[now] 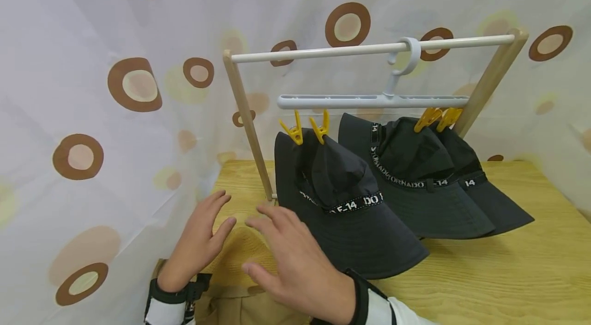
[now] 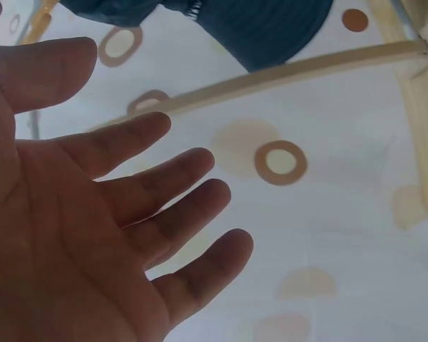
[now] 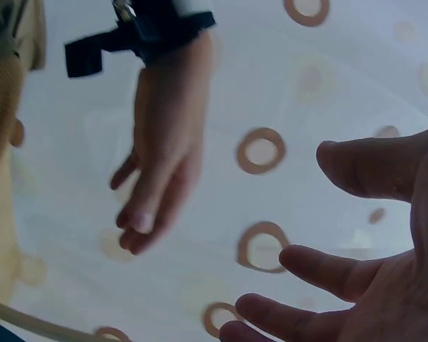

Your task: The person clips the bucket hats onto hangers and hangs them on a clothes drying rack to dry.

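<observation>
Both hands hang in the air with fingers spread and nothing held: my left hand (image 1: 198, 243) at lower middle-left, my right hand (image 1: 300, 263) beside the nearest hat's brim. In the left wrist view the left hand (image 2: 93, 206) shows a bare palm, and in the right wrist view the right hand (image 3: 364, 263) is bare too. The nearest dark bucket hat (image 1: 360, 235) hangs tilted, with two yellow clips (image 1: 320, 127) at its upper edge. Farther right hang dark hats (image 1: 415, 207), overlapping, with yellow clips (image 1: 434, 119) above. A white hanger (image 1: 332, 102) spans above them.
The hanger's hook goes over a white rod (image 1: 318, 52) between wooden rack posts (image 1: 249, 125). A yellow wood-grain table (image 1: 508, 273) lies beneath. A yellowish textured piece (image 1: 240, 250) and khaki cloth (image 1: 235, 309) are below the hands. A patterned curtain (image 1: 152, 161) hangs behind and left.
</observation>
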A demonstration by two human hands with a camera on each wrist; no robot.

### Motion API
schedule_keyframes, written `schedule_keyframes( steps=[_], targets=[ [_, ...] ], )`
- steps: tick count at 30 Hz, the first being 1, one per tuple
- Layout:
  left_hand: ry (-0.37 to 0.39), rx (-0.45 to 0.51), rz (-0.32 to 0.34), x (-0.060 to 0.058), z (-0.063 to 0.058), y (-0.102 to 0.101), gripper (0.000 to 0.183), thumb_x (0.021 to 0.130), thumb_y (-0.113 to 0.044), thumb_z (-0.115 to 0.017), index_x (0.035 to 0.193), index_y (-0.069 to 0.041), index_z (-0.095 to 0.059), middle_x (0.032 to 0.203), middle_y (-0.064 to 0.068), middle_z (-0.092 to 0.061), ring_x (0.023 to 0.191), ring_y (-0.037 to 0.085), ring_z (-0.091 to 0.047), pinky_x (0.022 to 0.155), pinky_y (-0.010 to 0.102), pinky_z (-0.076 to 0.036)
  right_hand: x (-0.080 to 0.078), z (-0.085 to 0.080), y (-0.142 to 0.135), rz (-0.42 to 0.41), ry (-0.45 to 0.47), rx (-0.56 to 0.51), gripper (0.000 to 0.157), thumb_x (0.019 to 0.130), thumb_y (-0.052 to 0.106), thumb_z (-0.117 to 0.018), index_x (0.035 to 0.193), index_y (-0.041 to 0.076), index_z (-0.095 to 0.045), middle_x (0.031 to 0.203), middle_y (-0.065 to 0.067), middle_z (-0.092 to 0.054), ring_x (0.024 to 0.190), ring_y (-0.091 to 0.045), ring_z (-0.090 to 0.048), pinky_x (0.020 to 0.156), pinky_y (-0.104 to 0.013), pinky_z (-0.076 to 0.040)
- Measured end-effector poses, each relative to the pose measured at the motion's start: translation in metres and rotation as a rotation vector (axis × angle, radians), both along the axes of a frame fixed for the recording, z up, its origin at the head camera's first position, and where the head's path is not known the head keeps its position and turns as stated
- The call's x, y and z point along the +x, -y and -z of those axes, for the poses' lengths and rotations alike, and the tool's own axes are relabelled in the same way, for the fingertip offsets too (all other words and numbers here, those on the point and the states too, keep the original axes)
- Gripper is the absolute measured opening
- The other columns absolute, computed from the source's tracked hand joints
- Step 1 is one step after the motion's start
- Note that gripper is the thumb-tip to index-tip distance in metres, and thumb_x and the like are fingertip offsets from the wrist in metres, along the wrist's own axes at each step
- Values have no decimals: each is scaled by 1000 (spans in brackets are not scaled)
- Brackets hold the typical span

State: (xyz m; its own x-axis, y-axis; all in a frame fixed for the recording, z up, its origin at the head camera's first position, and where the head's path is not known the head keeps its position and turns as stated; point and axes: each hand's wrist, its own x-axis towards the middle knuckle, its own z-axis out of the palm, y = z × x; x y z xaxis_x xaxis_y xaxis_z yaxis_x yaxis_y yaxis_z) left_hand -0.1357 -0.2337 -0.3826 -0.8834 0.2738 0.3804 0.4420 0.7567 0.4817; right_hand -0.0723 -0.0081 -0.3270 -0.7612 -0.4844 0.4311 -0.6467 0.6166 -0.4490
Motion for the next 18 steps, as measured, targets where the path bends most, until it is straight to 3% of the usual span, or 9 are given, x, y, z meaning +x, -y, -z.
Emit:
schedule_keyframes(
  steps=[9, 14, 18],
  targets=[
    [114, 25, -38, -10, 24, 24, 43, 101, -18, -58, 137, 4, -52, 144, 30, -49, 133, 52, -44, 104, 68, -38, -16, 56, 40, -88, 221, 114, 51, 94, 39, -68, 136, 13, -54, 142, -10, -52, 127, -26, -55, 97, -42, -52],
    [216, -32, -61, -17, 37, 32, 43, 100, -18, -59, 134, 7, -54, 139, 31, -54, 129, 52, -48, 104, 66, -38, -27, 94, 61, -22, 264, 151, 48, 90, 38, -72, 130, 14, -58, 137, -10, -55, 122, -26, -57, 91, -39, -53],
    [366, -46, -37, -20, 52, 36, 46, 100, -21, -57, 136, 7, -52, 140, 30, -53, 130, 49, -49, 105, 63, -39, -35, 119, 72, 15, 386, 159, 46, 89, 35, -73, 128, 15, -60, 132, -9, -57, 118, -24, -57, 88, -36, -52]
  ],
)
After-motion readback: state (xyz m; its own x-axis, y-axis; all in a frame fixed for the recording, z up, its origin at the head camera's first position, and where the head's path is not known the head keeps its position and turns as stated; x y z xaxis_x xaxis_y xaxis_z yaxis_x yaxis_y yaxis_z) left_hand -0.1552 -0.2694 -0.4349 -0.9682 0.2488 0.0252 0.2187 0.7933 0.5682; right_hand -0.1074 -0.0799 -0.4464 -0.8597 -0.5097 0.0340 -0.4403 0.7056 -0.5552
